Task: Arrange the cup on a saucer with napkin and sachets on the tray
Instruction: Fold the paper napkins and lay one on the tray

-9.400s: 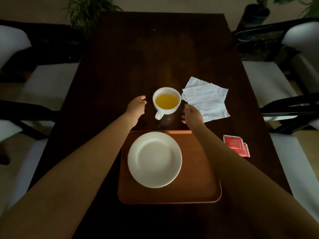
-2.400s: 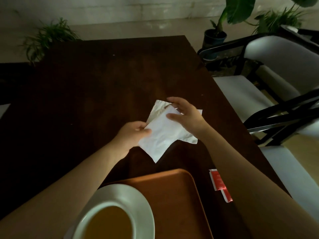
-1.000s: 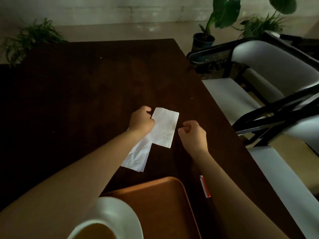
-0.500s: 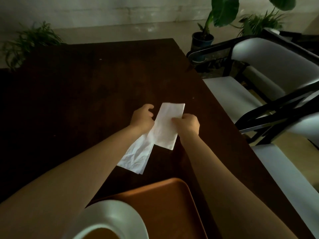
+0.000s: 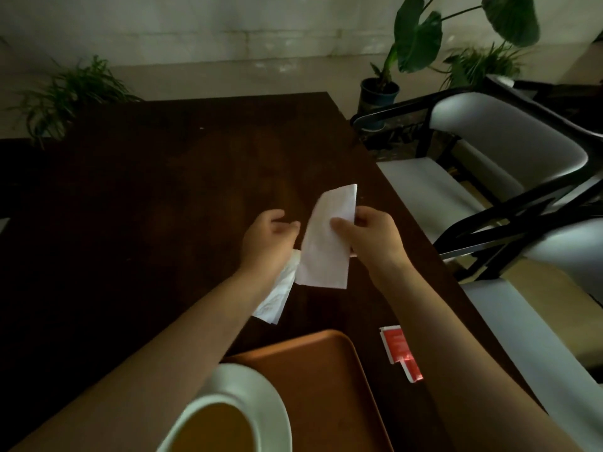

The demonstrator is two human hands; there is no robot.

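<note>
A white paper napkin (image 5: 323, 249), partly folded, is held above the dark table (image 5: 156, 190). My right hand (image 5: 368, 234) pinches its upper right part between thumb and fingers. My left hand (image 5: 269, 241) is at the napkin's left edge, with a crumpled flap hanging below the wrist; whether it grips the paper I cannot tell. The white cup (image 5: 208, 429) of amber drink stands on the white saucer (image 5: 261, 393) at the bottom of the view, on the orange tray (image 5: 326, 380). Two red sachets (image 5: 399, 352) lie on the table right of the tray.
White-cushioned chairs with black frames (image 5: 489, 177) stand along the table's right edge. Potted plants (image 5: 411, 47) are on the floor beyond the far end of the table, and another plant (image 5: 68, 93) is at the far left.
The napkin has gone from lying open on the table to being folded in both hands. In the last second my right hand took hold of its upper part and lifted it.
</note>
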